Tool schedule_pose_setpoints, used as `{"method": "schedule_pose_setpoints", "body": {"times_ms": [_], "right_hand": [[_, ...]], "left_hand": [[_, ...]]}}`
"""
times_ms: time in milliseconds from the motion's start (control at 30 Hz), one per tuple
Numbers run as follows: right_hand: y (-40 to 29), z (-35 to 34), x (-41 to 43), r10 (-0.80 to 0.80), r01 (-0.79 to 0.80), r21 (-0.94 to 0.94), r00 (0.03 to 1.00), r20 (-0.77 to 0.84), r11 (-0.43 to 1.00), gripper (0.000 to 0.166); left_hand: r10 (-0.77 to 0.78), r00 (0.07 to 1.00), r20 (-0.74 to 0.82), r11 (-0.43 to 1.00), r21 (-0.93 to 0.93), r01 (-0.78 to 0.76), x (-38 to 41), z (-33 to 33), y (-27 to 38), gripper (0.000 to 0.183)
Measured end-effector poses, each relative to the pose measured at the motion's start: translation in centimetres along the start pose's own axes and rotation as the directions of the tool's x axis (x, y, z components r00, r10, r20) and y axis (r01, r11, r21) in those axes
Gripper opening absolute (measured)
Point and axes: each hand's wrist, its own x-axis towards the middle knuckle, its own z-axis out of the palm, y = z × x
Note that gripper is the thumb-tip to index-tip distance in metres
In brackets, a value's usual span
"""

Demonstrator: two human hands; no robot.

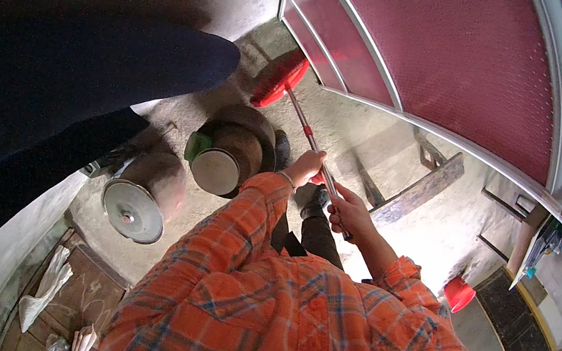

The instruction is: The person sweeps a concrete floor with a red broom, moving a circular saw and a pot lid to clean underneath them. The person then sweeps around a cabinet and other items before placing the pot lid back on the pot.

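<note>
A long-handled broom or mop reaches away from me across the bare floor (337,109); the picture does not settle which. Its wide red head (280,84) rests close to the foot of the pink partition (439,45). Around the middle of its metal pole (298,109), just below a red collar, my left hand (307,168) is closed. Nearer my body, my right hand (351,211) grips the pole close to its end. The underside of the head is hidden.
Left of my feet stand a dark round vessel with a pale disc top (215,171) and a lidded metal pot (133,211). To the right are a wooden bench (417,188) and a red bucket-like container (458,295). Dark cloth (81,61) hangs at left.
</note>
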Motion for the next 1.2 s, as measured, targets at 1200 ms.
{"method": "schedule_pose_setpoints", "body": {"times_ms": [1200], "right_hand": [[19.2, -18.1, 4.2, -0.280, 0.292, -0.554, 0.954, 0.108, 0.780, 0.020]], "left_hand": [[0.274, 0.922, -0.275, 0.911, 0.382, -0.157, -26.2, 0.3, -18.4, 0.026]]}}
